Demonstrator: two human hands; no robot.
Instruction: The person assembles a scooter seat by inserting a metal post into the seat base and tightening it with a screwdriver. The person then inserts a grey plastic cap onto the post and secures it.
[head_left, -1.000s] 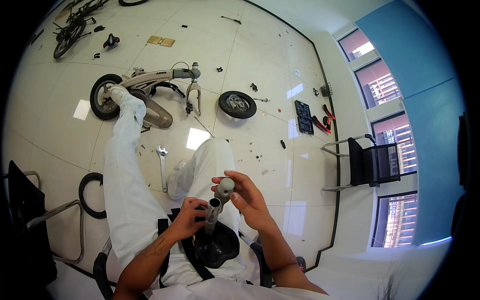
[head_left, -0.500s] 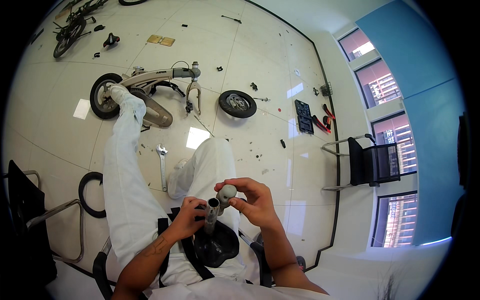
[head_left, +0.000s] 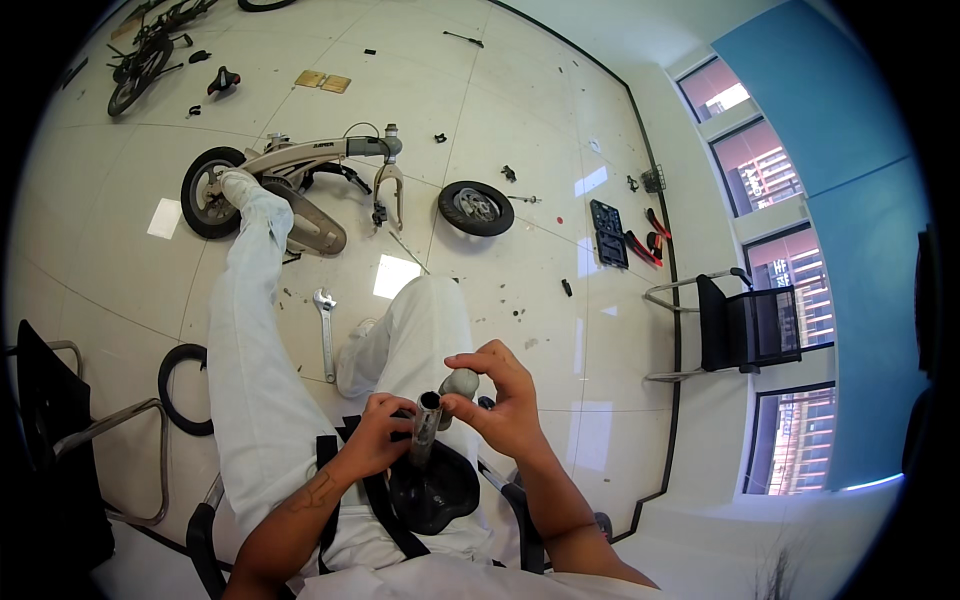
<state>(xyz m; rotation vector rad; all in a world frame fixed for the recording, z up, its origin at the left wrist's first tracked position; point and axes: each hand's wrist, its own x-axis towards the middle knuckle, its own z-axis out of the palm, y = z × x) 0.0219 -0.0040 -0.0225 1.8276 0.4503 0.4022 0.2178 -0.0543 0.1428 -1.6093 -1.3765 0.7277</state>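
Observation:
A black saddle (head_left: 432,497) lies upside down in my lap. A worn metal seat post (head_left: 424,432) rises from it, its hollow end facing up. Around the side of this tube, the fingers of my left hand (head_left: 383,435) are closed. My right hand (head_left: 508,402) pinches a grey piece with a rounded end (head_left: 460,383) between thumb and fingers, right beside the tube's mouth. The lower part of that piece is partly hidden behind the tube and my thumb, so its kind is unclear.
On the floor ahead lie a partly dismantled bike frame (head_left: 315,152), a loose wheel (head_left: 476,208), a large adjustable wrench (head_left: 325,335) and a black tool case (head_left: 608,233). A tyre (head_left: 180,390) is at left. Chairs stand left and right (head_left: 745,325).
My right hand has moved slightly right and up, and the grey rounded piece has tilted with it. My left hand and the saddle have barely moved.

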